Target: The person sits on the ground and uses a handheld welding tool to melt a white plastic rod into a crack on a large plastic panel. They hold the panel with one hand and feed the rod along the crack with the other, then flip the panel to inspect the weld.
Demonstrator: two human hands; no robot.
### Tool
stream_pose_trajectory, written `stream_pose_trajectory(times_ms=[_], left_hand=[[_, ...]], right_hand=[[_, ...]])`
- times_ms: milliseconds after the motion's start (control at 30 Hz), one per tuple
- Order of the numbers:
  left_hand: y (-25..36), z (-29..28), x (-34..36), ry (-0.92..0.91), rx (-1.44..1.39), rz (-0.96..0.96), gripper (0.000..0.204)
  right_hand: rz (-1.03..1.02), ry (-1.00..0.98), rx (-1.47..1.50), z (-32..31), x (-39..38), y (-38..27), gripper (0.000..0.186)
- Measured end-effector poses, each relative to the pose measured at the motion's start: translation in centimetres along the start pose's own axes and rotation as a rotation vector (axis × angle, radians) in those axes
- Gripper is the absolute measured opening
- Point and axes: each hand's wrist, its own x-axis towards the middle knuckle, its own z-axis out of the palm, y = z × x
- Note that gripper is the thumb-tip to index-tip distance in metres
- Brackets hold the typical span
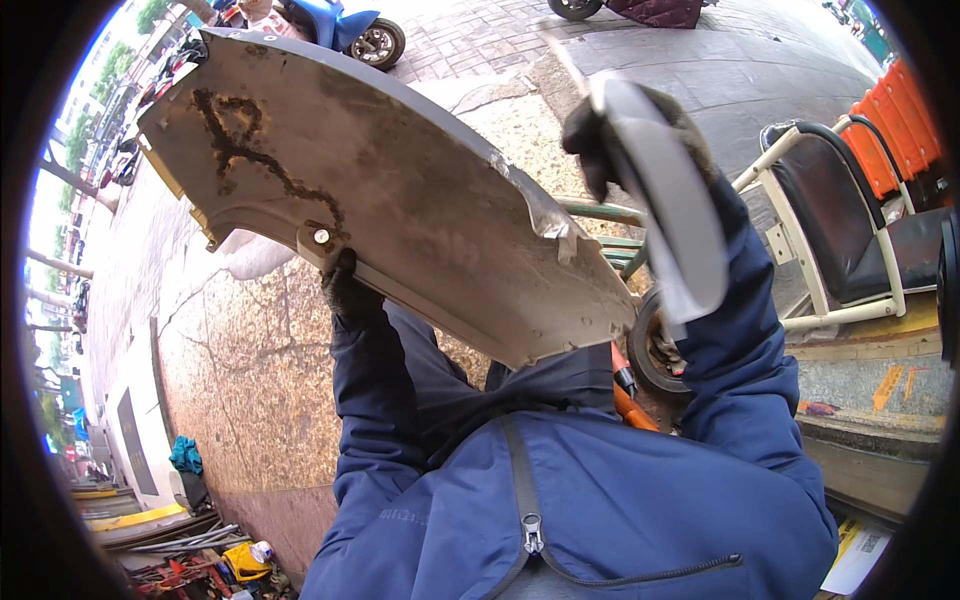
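A large curved metal panel (400,170), like a car fender, is tilted across in front of me. Its dull grey-brown inner face has a branching streak of rust, and the far edge is bent and torn toward the right. My left hand (350,285), in a dark glove, grips the near edge next to a small bracket with a round light-coloured fitting. Off the panel's right end is my right hand (605,145), also in a dark glove, raised and closed around a long grey-and-white piece (680,200). Motion smears that piece, so its kind is unclear.
A black-padded chair (825,215) with a cream frame stands at right, before orange plastic barriers (895,130). A small wheel (657,350) lies near my right knee. Tools and scraps (200,570) are heaped at lower left. A blue scooter (345,30) stands beyond the panel.
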Motion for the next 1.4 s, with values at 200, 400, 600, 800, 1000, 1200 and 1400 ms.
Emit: stream_pose_trajectory(times_ms=[200,400,600,800,1000,1200,1400], left_hand=[[0.8,0.0,0.2,-0.016,-0.009,0.004,0.045],[1.6,-0.3,-0.9,0.033,0.007,0.023,0.044],[2.3,1.2,-1.7,0.11,0.035,0.1,0.044],[4.3,5.0,-2.8,0.196,0.22,0.248,0.04],[6.0,9.0,-4.7,0.151,0.25,0.379,0.042],[7.8,12.7,-6.2,0.198,0.402,0.389,0.041],[10.0,17.2,-5.5,0.004,1.04,0.668,0.024]], right_hand=[[0.129,0.266,-0.019,-2.2,-0.4,0.2,0.011],[0.231,0.217,-0.442,0.0,0.0,3.1,0.018],[-0.1,0.227,-1.185,1.9,1.2,4.5,0.027],[-0.075,0.288,-1.508,2.4,1.7,4.2,0.028],[-0.166,0.412,-1.573,2.6,1.4,4.0,0.023],[-0.323,0.522,-1.659,1.6,1.7,4.7,0.011],[-0.062,0.64,-1.52,-0.7,0.8,5.5,0.017]])
